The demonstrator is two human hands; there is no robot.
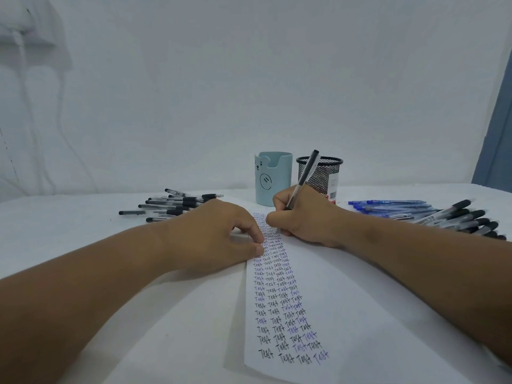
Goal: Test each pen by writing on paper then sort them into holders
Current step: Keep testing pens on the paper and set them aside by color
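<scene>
Pen in use (304,178): my right hand (302,217) pinched a clear, black-capped pen just right of the frame's centre, cap end tilted up to the right, tip down at the top of the paper; the tip itself was hidden behind my fingers.
Paper (346,314): a white sheet ran from centre to lower right on the white table (69,225), its left strip filled with rows of "Test" in black and blue.
Left hand (219,234): my fingers were loosely bent, tips pressing the sheet's left edge.
Holders: a pale blue bear cup (273,178) stood beside a black mesh cup (321,173), just above my right hand.
Left pile (174,205): black pens lay at centre left.
Right pile (426,214): blue and black pens lay at centre right.
</scene>
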